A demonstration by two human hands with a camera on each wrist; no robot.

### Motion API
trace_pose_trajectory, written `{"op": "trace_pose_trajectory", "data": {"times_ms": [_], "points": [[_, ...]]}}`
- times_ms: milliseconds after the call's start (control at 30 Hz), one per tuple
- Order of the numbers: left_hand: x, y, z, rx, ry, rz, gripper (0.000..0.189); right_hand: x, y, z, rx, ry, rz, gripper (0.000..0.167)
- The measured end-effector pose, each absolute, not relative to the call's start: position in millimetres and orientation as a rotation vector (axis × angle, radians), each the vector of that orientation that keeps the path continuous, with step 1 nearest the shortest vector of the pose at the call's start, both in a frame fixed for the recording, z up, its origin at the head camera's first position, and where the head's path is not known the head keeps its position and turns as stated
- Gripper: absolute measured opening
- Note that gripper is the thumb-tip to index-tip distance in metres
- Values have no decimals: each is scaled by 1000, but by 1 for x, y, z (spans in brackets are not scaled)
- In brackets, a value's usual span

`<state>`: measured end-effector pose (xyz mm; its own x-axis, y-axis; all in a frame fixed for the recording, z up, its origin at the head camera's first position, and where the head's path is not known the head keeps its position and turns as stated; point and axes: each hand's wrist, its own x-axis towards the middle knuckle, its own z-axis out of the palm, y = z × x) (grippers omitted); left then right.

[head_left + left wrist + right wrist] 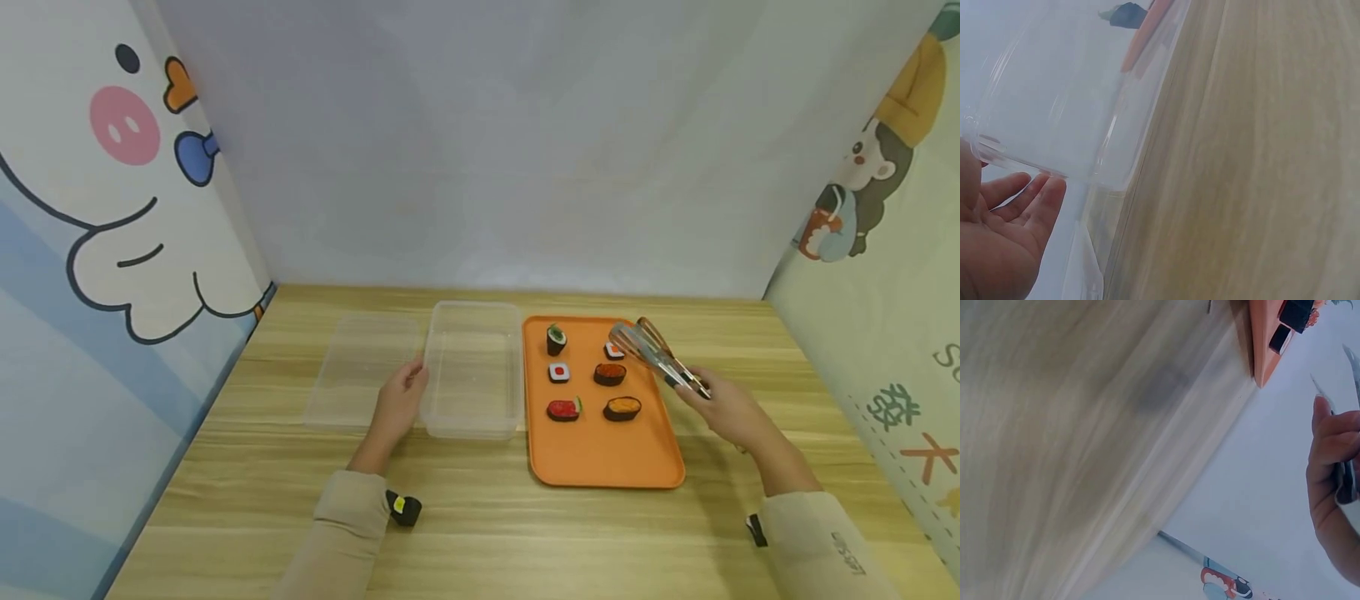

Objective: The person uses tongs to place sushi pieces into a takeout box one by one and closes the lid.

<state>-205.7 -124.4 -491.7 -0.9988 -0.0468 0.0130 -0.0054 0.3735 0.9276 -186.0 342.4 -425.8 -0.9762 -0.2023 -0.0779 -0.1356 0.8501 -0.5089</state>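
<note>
My left hand (400,400) is at the left side of a clear plastic container (472,425), gripping its rim with the thumb above and the fingers (1047,206) against the outer wall. My right hand (727,408) holds a pair of metal tongs (660,357), their spread heads over the back right of an orange tray (600,462). On that tray stand a hand roll (555,340), two small rice rolls, one (558,372) in plain sight and one (613,350) partly behind the tongs, and sushi pieces topped red (564,409), orange-red (610,374) and yellow-orange (622,408).
A flat clear lid (352,375) lies on the wooden table (480,533) left of the container. The container and tray stand side by side. A pale wall (480,167) closes off the back, with printed panels on both sides.
</note>
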Motion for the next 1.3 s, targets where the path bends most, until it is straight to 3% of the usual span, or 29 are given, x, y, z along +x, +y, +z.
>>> {"op": "trace_pose_trajectory", "data": {"times_ms": [867,1300], "points": [[-206,-123,-492,47,-2544,-1730,44,-211,316,-421,-439,2822,-722,66],[-205,-123,-491,30,-2517,-1757,42,-235,305,-411,-620,2767,-628,54]]}}
